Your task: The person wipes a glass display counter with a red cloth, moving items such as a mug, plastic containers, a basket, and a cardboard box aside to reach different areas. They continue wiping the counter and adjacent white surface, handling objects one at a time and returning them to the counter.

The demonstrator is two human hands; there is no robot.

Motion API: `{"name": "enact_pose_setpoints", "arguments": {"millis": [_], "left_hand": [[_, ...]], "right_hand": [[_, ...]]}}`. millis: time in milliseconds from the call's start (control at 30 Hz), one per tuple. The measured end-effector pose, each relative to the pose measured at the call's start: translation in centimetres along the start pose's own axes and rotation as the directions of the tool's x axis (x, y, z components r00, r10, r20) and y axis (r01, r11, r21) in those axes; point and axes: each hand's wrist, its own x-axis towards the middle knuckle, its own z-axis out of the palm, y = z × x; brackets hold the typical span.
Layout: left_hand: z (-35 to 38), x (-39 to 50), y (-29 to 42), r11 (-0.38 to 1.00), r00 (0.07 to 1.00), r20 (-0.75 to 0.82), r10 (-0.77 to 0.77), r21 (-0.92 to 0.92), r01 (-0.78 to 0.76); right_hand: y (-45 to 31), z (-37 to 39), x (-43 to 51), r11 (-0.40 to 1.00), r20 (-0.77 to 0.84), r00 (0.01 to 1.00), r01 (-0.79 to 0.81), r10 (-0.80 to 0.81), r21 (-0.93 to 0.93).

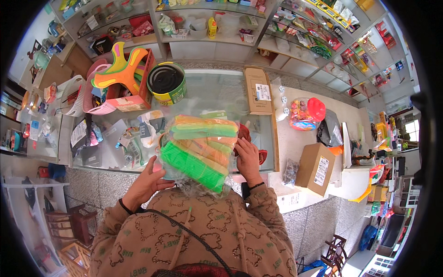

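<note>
A clear plastic bag (202, 154) packed with orange and green pieces and a bright green bundle lies before me, over the front edge of the glass counter. My left hand (148, 181) is beside its lower left side, palm toward it, thumb and fingers apart. The fingertips come close to the plastic; whether they touch cannot be told. At the bag's right edge is my right hand (248, 157), fingers bent over a red object (263, 156) that is mostly hidden. Whether these fingers grip anything is not visible.
Orange and green foam boomerangs (121, 71) stick out of a red box at the back left, beside a round tin (166, 83). A flat cardboard box (258, 90) lies at the back right. Farther right are a red-lidded candy jar (304, 114) and a carton (315, 169).
</note>
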Motion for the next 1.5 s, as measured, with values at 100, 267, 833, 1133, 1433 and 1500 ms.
{"name": "enact_pose_setpoints", "arguments": {"millis": [100, 267, 833, 1133, 1433, 1500], "left_hand": [[0.3, 2.1, -0.8, 0.98, 0.994, 0.095, 0.059, 0.185, -0.076], [1.6, 6.6, -1.5, 1.0, 1.0, 0.015, 0.022, 0.016, -0.023], [5.6, 19.0, 4.4, 0.958, 0.965, -0.039, 0.259, -0.113, -0.262], [8.9, 24.2, 7.5, 0.965, 0.967, -0.102, 0.235, -0.092, -0.245], [10.1, 28.0, 9.5, 0.983, 0.983, 0.072, 0.167, 0.062, -0.171], [10.4, 28.2, 9.4, 0.98, 0.981, 0.058, 0.184, 0.06, -0.187]], "right_hand": [[0.0, 0.1, 0.1, 1.0, -0.01, 1.0, 0.0, 0.0, -0.008], [0.0, 0.2, 0.0, 1.0, -0.026, 1.0, -0.001, 0.001, -0.004], [0.2, 1.0, -0.2, 0.997, -0.067, 0.998, -0.003, -0.002, -0.083], [0.4, 1.2, -0.1, 0.996, -0.049, 0.999, -0.008, 0.004, -0.085], [0.3, 2.8, 0.2, 0.993, -0.023, 0.999, -0.029, 0.027, -0.114], [-0.3, 3.2, 1.0, 0.996, -0.018, 1.0, -0.027, 0.025, -0.09]]}}
